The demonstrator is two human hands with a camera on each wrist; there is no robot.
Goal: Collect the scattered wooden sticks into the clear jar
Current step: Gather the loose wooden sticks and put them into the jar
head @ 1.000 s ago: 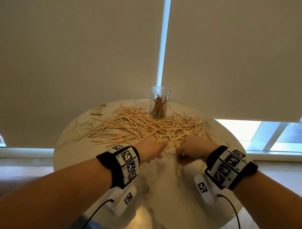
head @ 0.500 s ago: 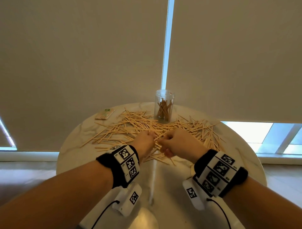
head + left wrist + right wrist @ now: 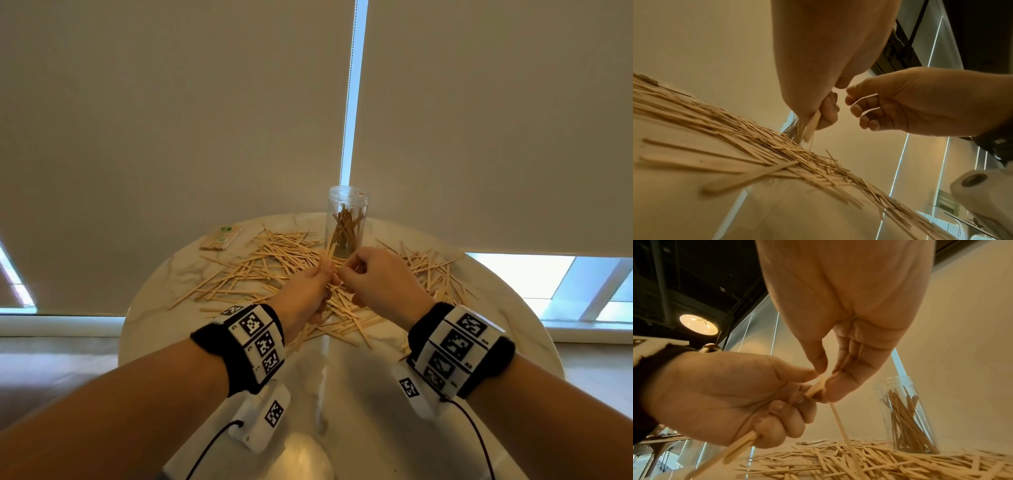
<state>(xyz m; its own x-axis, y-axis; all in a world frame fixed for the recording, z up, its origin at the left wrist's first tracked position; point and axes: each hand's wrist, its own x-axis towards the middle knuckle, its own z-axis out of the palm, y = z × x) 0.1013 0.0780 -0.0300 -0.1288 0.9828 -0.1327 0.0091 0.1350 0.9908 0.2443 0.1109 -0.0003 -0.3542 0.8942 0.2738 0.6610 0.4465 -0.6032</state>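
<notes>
Several wooden sticks (image 3: 274, 260) lie scattered across a round marble table (image 3: 376, 394). At the table's far edge stands the clear jar (image 3: 347, 219), upright and open, with several sticks inside. My left hand (image 3: 325, 270) is raised above the pile just in front of the jar and grips a bundle of sticks (image 3: 740, 446) in its fist. My right hand (image 3: 346, 270) meets it from the right. In the right wrist view its thumb and fingers (image 3: 846, 369) pinch the top end of a stick (image 3: 818, 386) in that bundle.
A small wrapped packet of sticks (image 3: 221, 238) lies at the table's far left. Closed roller blinds hang right behind the table and jar. The near part of the tabletop is bare marble. The sticks spread widely on both sides of my hands.
Both hands have risen from the near edge of the pile and moved forward toward the jar. The right hand has come across to the left hand's bundle.
</notes>
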